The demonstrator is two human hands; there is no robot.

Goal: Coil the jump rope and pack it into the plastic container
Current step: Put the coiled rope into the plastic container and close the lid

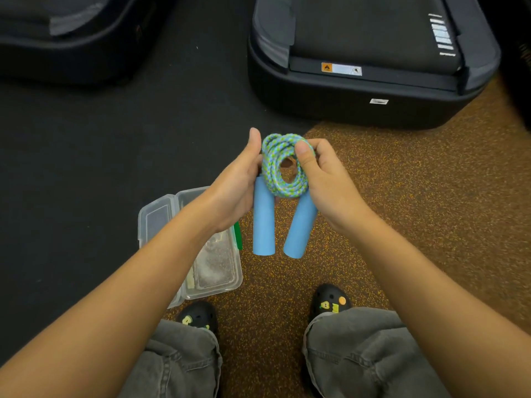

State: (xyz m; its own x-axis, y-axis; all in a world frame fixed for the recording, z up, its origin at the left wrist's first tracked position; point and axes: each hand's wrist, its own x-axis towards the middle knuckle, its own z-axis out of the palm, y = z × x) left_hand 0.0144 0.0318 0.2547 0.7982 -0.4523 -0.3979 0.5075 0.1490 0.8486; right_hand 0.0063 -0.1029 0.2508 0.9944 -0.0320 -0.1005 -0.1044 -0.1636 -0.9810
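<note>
The jump rope [280, 182] has a blue-green braided cord wound into a small coil, with two light blue handles hanging down from it. My left hand [238, 185] holds the coil's left side and the top of the left handle [263, 222]. My right hand [324, 179] pinches the coil's right side, thumb on top; the right handle [300, 228] hangs below it. The clear plastic container [234, 280] lies open on the floor below my left forearm, its lid [156, 219] folded out to the left. My forearm hides part of it.
The back end of a black treadmill [370, 90] stands ahead on the right, another dark machine [57, 47] at the far left. The floor is black mat on the left and brown speckled rubber on the right. My two black clogs and grey trouser legs are below.
</note>
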